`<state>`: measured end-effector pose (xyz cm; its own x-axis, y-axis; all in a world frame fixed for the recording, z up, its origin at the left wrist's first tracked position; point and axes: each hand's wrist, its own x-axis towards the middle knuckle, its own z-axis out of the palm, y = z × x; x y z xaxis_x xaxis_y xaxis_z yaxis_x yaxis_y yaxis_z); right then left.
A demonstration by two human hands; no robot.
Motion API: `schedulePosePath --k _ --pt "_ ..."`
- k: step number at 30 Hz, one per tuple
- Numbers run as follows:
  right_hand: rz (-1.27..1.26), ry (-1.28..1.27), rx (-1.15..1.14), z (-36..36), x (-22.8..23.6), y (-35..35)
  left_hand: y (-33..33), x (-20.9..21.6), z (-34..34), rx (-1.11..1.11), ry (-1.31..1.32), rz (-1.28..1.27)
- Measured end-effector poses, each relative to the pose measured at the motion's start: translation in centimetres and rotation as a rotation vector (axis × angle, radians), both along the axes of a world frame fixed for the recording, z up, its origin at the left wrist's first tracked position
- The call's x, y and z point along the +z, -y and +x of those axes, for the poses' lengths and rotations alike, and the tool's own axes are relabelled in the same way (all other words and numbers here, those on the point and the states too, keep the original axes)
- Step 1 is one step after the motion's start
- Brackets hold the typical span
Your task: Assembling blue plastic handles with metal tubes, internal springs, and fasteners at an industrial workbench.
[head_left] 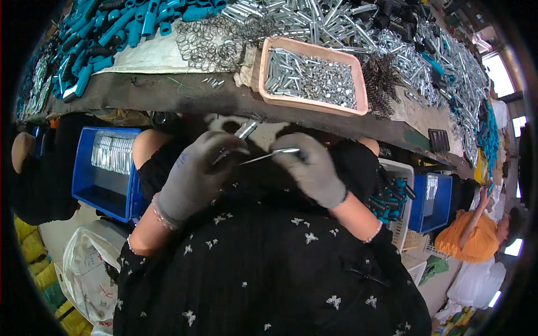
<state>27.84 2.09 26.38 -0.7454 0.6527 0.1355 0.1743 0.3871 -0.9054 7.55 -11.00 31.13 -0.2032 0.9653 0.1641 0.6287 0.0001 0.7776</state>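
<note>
My left hand (pixel 203 162), in a grey glove, is closed around a short shiny metal tube (pixel 246 129) whose end sticks out above the fingers. My right hand (pixel 311 166), gloved alike, pinches a slim silver rod (pixel 286 150). A thin pointed length (pixel 255 160) runs from the right fingers toward the left hand; whether it is one piece with the rod I cannot tell. Both hands are over my lap, a little apart, below the bench's near edge. Just beyond them, a pink tray (pixel 314 105) holds small silver pins and caps.
Teal handles (pixel 120 28), loose wire rings (pixel 207 47), dark springs (pixel 383 84) and heaped metal tubes (pixel 314 22) cover the bench (pixel 162 89). A blue bin (pixel 103 193) with metal pieces stands left; a white crate (pixel 399 224) stands right. Another person (pixel 471 235) sits far right.
</note>
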Motion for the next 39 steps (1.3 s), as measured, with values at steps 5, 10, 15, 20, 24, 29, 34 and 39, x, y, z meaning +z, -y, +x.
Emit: schedulePosePath --k 5,10,15,20,24,29,34,39 --pt "-0.214 0.058 -0.3 5.4 2.6 -2.4 1.8 -2.5 -1.6 -0.093 0.2 -0.063" --pt "-0.112 0.062 -0.301 4.5 3.3 -3.5 1.2 -1.6 -0.4 -0.178 0.398 -0.108" --pt "-0.228 0.019 -0.1 2.4 3.2 -2.1 1.5 -2.1 -0.8 0.011 0.967 -0.44" --pt "-0.291 0.091 -0.039 1.4 2.9 -1.3 2.2 -2.0 -0.5 0.075 0.859 -0.298" --pt "-0.252 0.043 -0.042 1.0 1.3 -0.6 2.0 -2.3 -0.6 0.069 1.07 -0.374" --pt "-0.345 0.069 0.011 0.9 1.8 -0.2 2.3 -2.5 -0.3 -0.001 0.917 -0.388" --pt "-0.185 0.086 -0.045 0.9 0.7 0.0 2.0 -3.2 -0.3 0.007 0.943 -0.402" --pt "-0.317 0.088 -0.044 0.7 0.7 0.0 1.9 -3.1 -0.1 0.026 0.988 -0.434"
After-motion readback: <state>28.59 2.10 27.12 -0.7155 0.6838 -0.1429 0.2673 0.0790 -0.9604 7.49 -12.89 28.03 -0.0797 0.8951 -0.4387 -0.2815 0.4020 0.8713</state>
